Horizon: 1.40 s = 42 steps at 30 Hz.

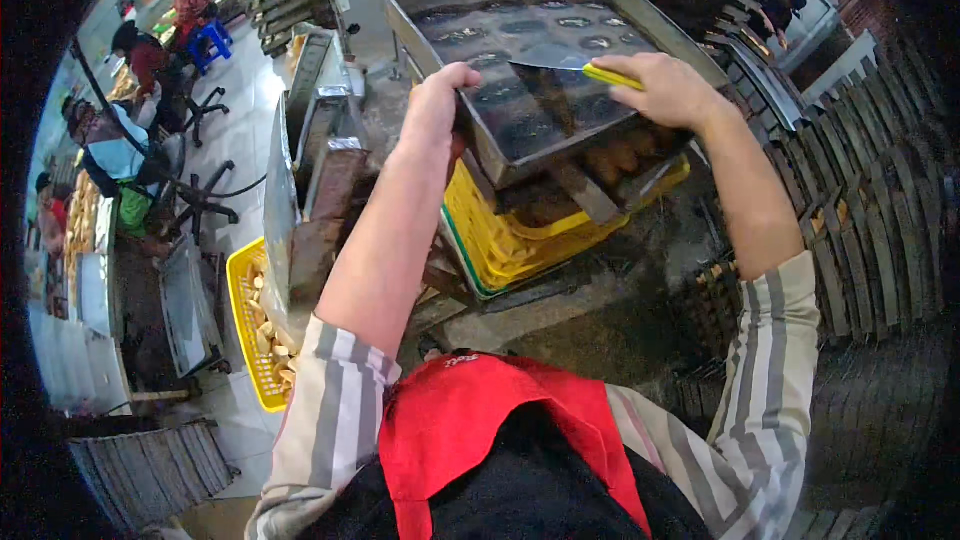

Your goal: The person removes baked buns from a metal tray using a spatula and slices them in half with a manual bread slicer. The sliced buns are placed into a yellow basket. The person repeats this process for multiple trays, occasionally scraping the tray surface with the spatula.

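Observation:
A deep rectangular metal tray point(630, 11) sits tilted before me, its dark bottom marked with several pale-rimmed oval patches. My left hand point(447, 86) grips the tray's left wall, thumb over the rim and the other fingers mostly hidden outside it. In my right hand point(667, 90) is a knife point(551, 58) with a broad, thin metal blade and a yellow handle point(613, 76). The blade points left over the tray; whether it touches the bottom I cannot tell. Stacked yellow plastic crates point(499, 240) stand beneath the tray.
A yellow basket point(234, 300) of light-brown pieces stands on the floor at left, beside metal boxes point(315, 157). Racks of dark slatted pieces point(862, 240) line the right. Several people point(124, 142) sit along a bench at far left, near wheeled chair bases point(202, 199).

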Motion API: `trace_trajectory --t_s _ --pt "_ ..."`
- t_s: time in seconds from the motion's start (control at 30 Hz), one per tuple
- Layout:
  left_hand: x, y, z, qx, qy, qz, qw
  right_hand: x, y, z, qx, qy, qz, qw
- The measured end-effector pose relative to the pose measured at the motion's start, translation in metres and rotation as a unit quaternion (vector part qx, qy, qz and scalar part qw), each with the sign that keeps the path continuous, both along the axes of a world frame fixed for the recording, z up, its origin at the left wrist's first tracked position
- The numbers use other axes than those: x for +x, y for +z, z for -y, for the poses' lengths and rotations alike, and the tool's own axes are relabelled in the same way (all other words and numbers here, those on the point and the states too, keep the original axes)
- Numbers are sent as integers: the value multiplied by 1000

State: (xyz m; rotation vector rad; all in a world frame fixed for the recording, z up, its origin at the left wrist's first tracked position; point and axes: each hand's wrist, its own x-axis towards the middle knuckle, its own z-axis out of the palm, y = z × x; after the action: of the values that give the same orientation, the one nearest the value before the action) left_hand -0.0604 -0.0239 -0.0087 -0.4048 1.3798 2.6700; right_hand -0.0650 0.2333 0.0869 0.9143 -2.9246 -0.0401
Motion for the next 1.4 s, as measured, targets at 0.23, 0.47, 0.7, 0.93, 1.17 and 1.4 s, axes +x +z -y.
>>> trace_trajectory --t_s 0.23,0.47,0.7,0.93,1.17,1.4 --pt "105 42 -62 -122 89 -266 952 173 -29 -57 -212 -52 -165 962" --pt "144 8 -163 -136 66 -417 896 204 -8 -80 -303 -134 -368 869" --pt "159 4 -261 -97 -71 -414 903 265 -108 -124 -329 -173 -454 810" --pt "181 -25 -278 -112 -142 -386 905 285 -63 -170 -228 -421 -381 791" --pt "175 -15 -265 -49 -242 -380 892 337 -70 -248 -182 -619 -363 672" --pt "149 -20 -260 -44 -285 -410 865 337 -72 -187 -295 -626 -300 656"
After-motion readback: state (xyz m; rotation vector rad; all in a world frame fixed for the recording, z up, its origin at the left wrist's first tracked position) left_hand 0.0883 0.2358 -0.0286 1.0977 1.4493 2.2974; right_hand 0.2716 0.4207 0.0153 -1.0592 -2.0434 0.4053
